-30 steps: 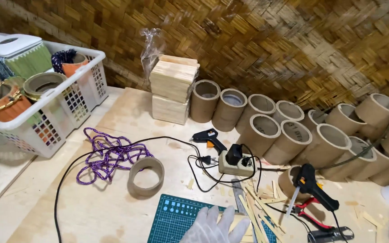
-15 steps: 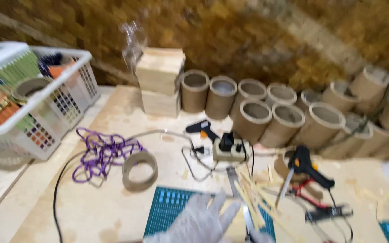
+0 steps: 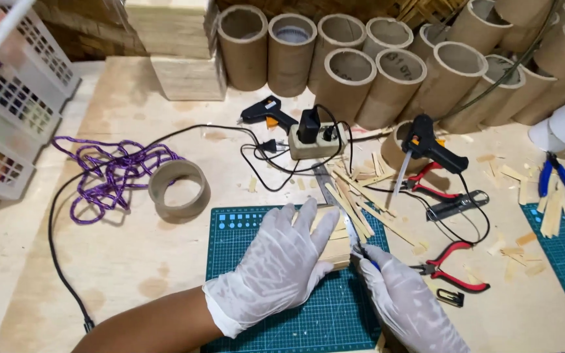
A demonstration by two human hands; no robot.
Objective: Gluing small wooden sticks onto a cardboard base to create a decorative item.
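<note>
A flat bundle of thin wood strips is pressed down on the green cutting mat by the open, flat left hand. A small knife is gripped in the closed right hand, its blade at the bundle's right edge. Many loose strips lie uncut on the desk, so much work seems left.

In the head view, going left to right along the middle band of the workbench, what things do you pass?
White basket → purple cord → cardboard ring → small black glue gun → power strip → larger black glue gun → blue-handled pliers.
</note>
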